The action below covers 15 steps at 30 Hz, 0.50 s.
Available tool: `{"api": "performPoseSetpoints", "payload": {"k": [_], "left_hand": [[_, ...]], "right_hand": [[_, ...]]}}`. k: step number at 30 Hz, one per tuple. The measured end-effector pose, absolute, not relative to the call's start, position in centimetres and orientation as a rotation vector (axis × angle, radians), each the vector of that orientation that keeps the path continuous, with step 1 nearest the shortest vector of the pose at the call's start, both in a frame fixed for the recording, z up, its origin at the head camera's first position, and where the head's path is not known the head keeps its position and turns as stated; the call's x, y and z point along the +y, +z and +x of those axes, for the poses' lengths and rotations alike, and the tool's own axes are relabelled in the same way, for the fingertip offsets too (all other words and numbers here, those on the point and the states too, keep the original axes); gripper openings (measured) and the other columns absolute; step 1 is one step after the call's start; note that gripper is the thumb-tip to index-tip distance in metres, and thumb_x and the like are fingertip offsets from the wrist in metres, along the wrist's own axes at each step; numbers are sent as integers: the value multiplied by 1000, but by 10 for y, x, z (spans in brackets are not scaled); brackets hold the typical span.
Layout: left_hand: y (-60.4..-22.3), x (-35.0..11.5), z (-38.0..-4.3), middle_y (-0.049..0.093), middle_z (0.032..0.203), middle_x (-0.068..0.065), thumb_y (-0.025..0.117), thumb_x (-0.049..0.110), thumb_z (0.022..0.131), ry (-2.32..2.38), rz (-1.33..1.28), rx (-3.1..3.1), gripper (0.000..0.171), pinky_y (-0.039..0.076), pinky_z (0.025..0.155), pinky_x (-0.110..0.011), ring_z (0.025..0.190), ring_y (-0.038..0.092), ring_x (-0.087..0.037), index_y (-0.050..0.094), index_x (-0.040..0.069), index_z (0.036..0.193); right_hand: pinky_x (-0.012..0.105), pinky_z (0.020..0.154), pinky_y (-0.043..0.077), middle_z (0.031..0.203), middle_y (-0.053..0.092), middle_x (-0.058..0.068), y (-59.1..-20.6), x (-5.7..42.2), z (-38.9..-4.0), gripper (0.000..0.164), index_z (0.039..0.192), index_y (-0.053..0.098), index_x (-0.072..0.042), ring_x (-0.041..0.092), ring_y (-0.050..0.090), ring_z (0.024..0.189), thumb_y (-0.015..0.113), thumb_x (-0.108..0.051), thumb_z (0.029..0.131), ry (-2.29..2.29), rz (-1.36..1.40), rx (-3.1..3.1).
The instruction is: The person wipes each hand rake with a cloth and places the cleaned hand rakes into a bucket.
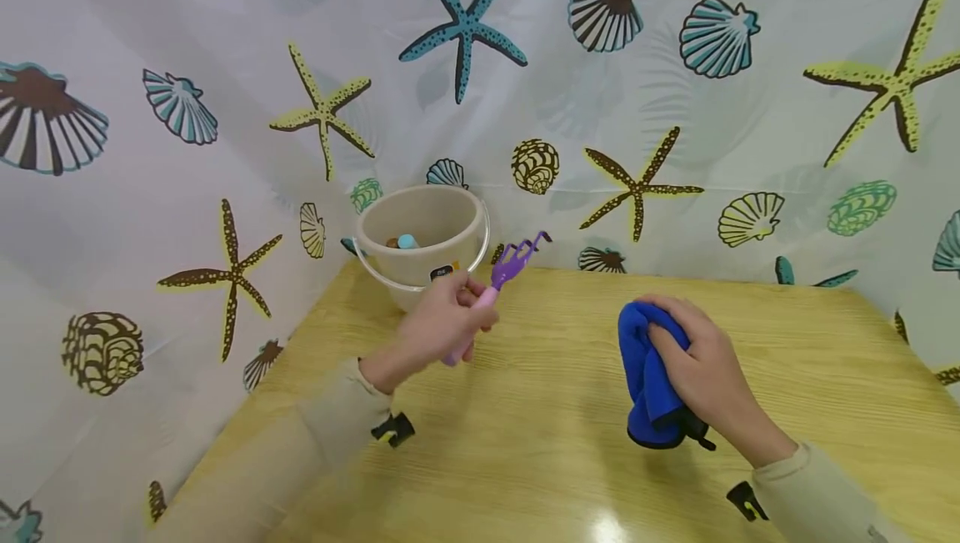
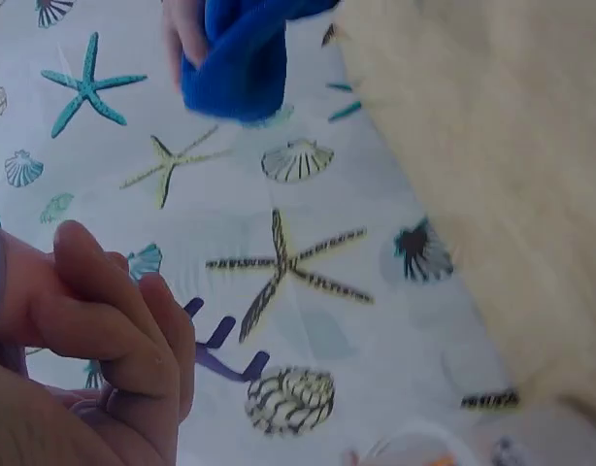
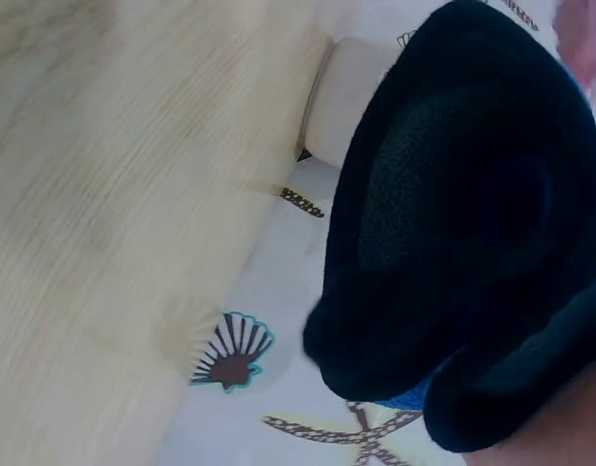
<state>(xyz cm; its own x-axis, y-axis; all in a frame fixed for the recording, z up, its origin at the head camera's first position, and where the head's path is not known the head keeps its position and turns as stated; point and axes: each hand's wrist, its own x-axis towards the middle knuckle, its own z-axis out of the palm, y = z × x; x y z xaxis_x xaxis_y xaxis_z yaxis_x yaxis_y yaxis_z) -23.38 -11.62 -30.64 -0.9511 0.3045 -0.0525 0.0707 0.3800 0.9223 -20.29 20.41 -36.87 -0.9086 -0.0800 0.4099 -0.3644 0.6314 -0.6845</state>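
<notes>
My left hand (image 1: 448, 318) grips the pink handle of a small purple hand rake (image 1: 513, 263), its prongs pointing up and away to the right. In the left wrist view the prongs (image 2: 220, 349) show past my curled fingers. Behind that hand stands a beige bucket (image 1: 420, 226) with a white carry handle. To the right, my right hand (image 1: 697, 359) holds a bunched blue cloth (image 1: 648, 376) with dark edging above the table. The folded cloth (image 3: 453, 214) fills much of the right wrist view and hides most of the hand.
Inside the bucket lie a light blue item (image 1: 407, 241) and a brown one. The wood-grain table (image 1: 555, 443) reaches back to a white curtain (image 1: 510, 134) printed with starfish and shells, which also runs along the left and right sides.
</notes>
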Motion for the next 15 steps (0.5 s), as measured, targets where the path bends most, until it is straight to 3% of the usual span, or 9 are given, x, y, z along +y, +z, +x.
{"api": "performPoseSetpoints", "payload": {"k": [6, 10, 15], "left_hand": [[-242, -144, -288, 63, 87, -9, 65, 24, 96, 1307, 261, 2639, 22, 47, 50, -26, 56, 56, -17, 67, 11, 114], [-210, -160, -325, 63, 72, -6, 66, 26, 96, 1069, 185, 2764, 18, 48, 53, -29, 54, 57, -16, 72, 9, 95], [-187, -177, -364, 56, 55, -1, 70, 24, 94, 874, 145, 2772, 33, 53, 63, -30, 50, 56, -15, 62, 6, 67]], "right_hand": [[18, 89, 45, 125, 63, -3, -360, 199, -187, 33, 134, 62, -29, 17, 60, 111, 55, -19, 104, 1014, 492, -2537], [17, 86, 46, 124, 62, -6, -355, 195, -176, 35, 133, 61, -34, 17, 61, 108, 57, -17, 103, 956, 547, -2555], [11, 86, 43, 124, 61, -10, -352, 190, -167, 37, 132, 61, -36, 16, 62, 110, 61, -17, 101, 893, 583, -2557]]}}
